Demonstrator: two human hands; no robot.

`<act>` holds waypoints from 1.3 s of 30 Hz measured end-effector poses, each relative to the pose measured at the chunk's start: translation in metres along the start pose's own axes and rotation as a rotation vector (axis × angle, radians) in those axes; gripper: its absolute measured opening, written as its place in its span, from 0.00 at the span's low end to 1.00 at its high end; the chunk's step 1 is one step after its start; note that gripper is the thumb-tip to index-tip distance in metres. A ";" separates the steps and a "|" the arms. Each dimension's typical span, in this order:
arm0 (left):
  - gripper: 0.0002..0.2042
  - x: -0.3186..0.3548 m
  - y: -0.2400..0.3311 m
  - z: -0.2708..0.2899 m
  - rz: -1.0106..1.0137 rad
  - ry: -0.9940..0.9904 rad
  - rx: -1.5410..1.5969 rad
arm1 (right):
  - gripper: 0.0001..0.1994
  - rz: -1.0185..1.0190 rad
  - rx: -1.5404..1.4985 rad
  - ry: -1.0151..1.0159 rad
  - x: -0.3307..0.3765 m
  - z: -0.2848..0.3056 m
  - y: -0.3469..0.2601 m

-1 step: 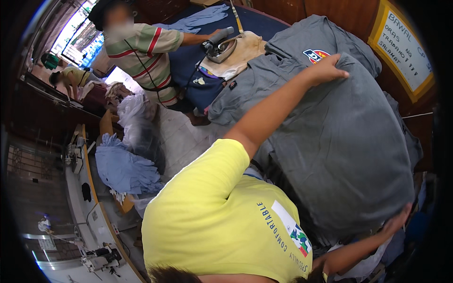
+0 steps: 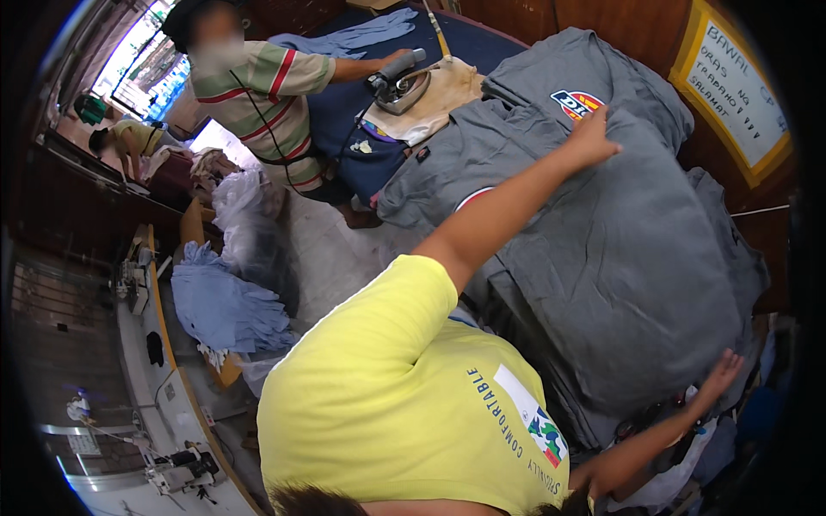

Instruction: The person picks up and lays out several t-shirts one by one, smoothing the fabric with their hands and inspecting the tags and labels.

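Note:
Dark grey shirts (image 2: 628,275) lie layered in a broad pile in front of me. Over the upper part reaches my left hand (image 2: 592,142), resting on or just above the cloth with its thumb apart, beside a colourful logo (image 2: 577,105). My right hand (image 2: 724,371) is at the pile's lower right edge, its fingers spread and nothing in them. Whether either palm touches the cloth I cannot tell. Part of another round logo (image 2: 473,198) shows beside my left forearm.
At the far left a person in a striped shirt (image 2: 267,103) holds an iron (image 2: 404,92) on a blue-covered table (image 2: 482,39). Blue garments (image 2: 225,301) are heaped on the left, near sewing machines (image 2: 182,475). A yellow-framed sign (image 2: 731,90) hangs at right.
The top grey shirt has settled flatter, and the round logo near my left forearm has come into sight. My left hand moved slightly left; my right hand moved up a little, fingers spread.

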State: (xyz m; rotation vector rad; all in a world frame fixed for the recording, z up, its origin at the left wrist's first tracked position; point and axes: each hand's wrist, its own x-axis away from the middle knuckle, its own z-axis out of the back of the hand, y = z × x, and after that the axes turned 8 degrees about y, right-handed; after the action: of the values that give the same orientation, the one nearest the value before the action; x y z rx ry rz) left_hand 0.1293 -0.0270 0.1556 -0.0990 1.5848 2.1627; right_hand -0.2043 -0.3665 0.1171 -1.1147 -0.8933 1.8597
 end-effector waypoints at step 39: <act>0.04 0.229 -0.101 -0.075 -0.449 -0.531 -0.275 | 0.06 0.209 0.477 -0.521 0.169 0.027 0.101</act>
State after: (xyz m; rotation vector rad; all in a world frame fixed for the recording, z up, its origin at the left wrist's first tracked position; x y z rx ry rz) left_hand -0.0504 -0.0003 -0.0320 0.0314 0.8676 1.8337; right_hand -0.3081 -0.2689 -0.0216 -0.4463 -0.5605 2.4286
